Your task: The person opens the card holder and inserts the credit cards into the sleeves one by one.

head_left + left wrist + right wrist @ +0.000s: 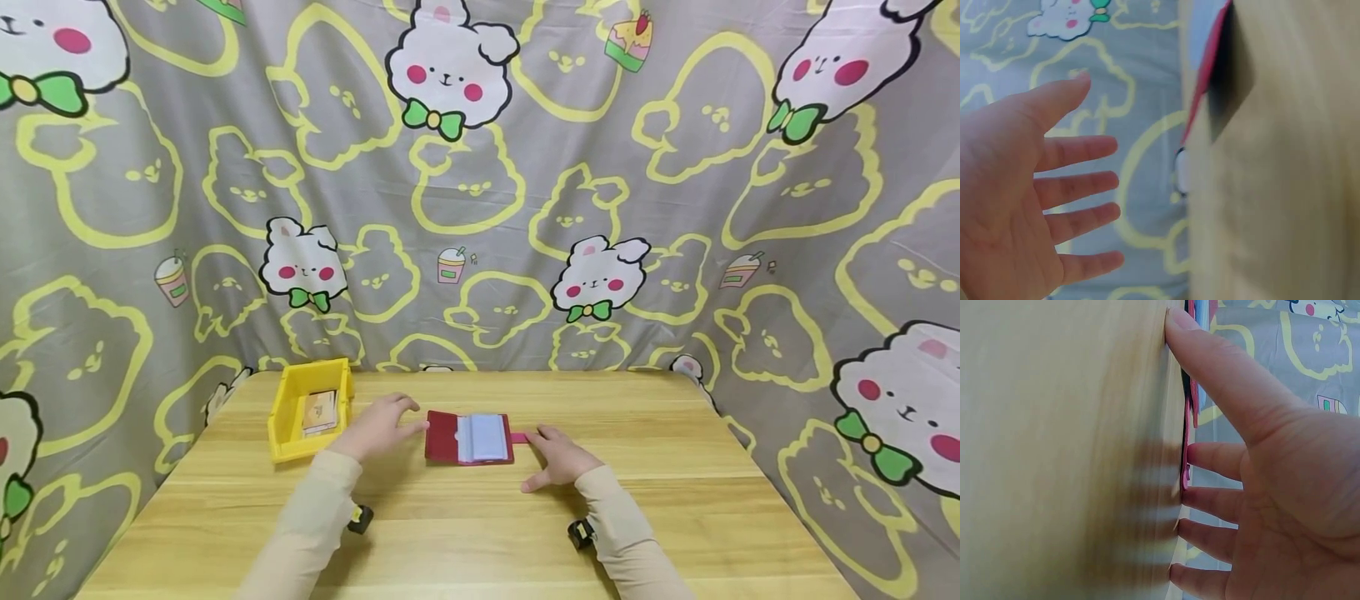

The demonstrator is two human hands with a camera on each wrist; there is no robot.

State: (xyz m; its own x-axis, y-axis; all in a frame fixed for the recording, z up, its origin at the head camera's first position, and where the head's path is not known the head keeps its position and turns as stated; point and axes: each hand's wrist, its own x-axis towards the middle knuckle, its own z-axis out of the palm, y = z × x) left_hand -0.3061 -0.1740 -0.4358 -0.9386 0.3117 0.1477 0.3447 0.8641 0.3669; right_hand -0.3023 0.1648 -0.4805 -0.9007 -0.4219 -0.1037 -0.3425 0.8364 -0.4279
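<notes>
A dark red card wallet lies unfolded on the table, with clear bluish plastic sleeves inside and a pink strap sticking out to the right. My left hand hovers just left of the wallet's cover, fingers spread and nothing held. In the left wrist view the left palm is bare, and the cover's red edge slants up off the wood. My right hand rests at the strap's end, fingertips touching strap and table. The right wrist view shows its extended fingers beside the strap.
A yellow bin with several cards in it stands at the table's left. The wooden table ends at a grey patterned curtain behind and on both sides. A small black device is at the right wrist.
</notes>
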